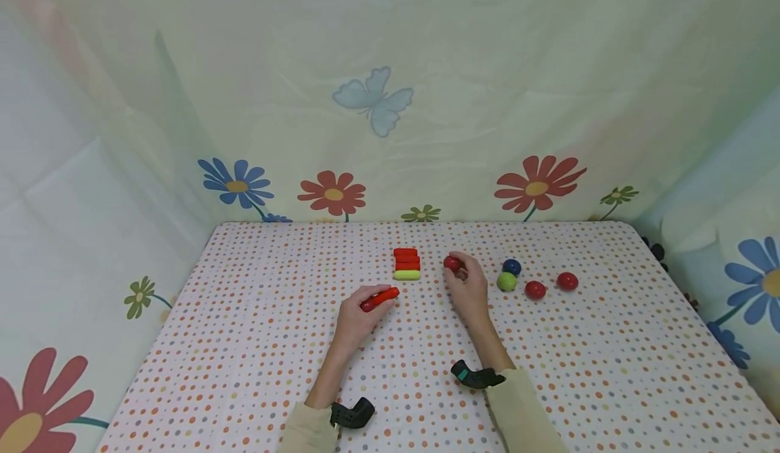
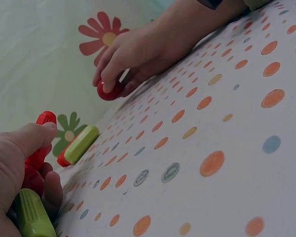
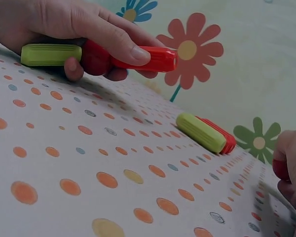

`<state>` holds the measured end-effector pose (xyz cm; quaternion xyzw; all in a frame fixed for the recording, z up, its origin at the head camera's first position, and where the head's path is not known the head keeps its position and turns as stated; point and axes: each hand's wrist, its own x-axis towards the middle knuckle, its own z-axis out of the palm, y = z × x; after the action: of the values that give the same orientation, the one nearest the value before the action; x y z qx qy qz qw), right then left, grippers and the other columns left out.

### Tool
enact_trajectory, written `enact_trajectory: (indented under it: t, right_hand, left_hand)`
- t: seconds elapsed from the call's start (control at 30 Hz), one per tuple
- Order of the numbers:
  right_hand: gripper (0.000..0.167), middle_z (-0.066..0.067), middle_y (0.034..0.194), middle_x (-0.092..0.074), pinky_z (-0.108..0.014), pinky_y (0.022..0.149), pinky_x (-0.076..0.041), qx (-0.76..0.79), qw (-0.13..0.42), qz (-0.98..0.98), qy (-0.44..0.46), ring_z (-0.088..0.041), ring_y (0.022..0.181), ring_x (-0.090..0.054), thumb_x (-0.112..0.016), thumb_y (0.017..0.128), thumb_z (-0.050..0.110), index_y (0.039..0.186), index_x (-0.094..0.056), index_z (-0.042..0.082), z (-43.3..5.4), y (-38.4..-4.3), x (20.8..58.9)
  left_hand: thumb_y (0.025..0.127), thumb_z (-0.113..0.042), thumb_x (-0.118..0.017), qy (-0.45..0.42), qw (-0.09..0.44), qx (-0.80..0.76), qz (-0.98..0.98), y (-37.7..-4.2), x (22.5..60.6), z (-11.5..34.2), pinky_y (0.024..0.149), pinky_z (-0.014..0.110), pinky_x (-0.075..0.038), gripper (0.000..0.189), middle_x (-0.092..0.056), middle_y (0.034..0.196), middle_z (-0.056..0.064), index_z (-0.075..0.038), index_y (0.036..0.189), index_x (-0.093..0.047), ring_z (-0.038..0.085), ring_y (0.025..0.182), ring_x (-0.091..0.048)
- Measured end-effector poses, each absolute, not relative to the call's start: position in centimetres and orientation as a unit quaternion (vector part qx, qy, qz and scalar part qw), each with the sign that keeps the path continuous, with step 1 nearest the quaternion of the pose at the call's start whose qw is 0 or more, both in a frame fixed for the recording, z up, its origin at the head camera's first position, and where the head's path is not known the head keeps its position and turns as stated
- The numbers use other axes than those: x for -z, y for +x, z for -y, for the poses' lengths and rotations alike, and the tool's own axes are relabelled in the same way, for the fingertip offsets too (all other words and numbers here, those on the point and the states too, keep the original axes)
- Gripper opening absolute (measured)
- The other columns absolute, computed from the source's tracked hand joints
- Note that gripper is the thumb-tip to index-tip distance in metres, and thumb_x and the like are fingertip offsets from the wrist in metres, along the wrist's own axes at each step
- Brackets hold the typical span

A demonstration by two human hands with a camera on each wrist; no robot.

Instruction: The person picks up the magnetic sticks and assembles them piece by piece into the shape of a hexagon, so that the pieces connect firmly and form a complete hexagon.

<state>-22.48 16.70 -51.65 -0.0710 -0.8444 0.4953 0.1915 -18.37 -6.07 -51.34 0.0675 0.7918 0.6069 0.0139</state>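
My left hand (image 1: 355,319) grips a red ribbed stick (image 3: 155,58) between thumb and fingers. In the right wrist view, a red ball (image 3: 95,58) sits against the stick's inner end, and a yellow-green ribbed stick (image 3: 52,55) lines up on its other side, under the palm. My right hand (image 1: 471,295) pinches another red ball (image 1: 451,263) in its fingertips, low over the table. Between and beyond the hands lies a row of sticks: several red ones (image 1: 407,260) and a yellow-green one (image 1: 407,275) nearest me.
Right of my right hand stand a blue ball (image 1: 512,267), a green ball (image 1: 506,282) and two red balls, one nearer (image 1: 535,290) and one farther right (image 1: 567,281). A dotted cloth (image 1: 244,344) covers the table. A flowered curtain (image 1: 426,148) hangs behind its back edge.
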Motion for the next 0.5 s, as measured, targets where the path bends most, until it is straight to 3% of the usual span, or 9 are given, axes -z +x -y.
enact_trajectory:
  t: [0.3,0.5]
  right_hand:
    - [0.040,-0.015,0.125,-0.059,-0.040,0.096,-0.053,-0.528,0.162,0.833,-0.028,-0.028,0.113,-0.060,-0.065,0.090,0.010,0.129,-0.055,0.007,-15.7,-21.8,51.2]
    - [0.040,-0.009,0.134,-0.055,-0.023,0.097,-0.051,-0.606,0.086,0.791,-0.016,-0.023,0.120,-0.057,-0.064,0.093,0.019,0.131,-0.053,0.012,-15.1,-21.1,50.5]
  left_hand:
    - [0.087,-0.029,-0.073,0.065,0.008,-0.601,-0.797,-18.3,51.2,6.0,0.060,0.024,-0.053,0.031,-0.066,0.114,-0.001,-0.031,0.118,-0.068,0.013,0.073,-0.059]
    - [0.087,-0.029,-0.072,0.066,0.007,-0.598,-0.799,-18.3,51.3,6.0,0.060,0.024,-0.053,0.031,-0.066,0.115,0.000,-0.030,0.118,-0.068,0.013,0.076,-0.059]
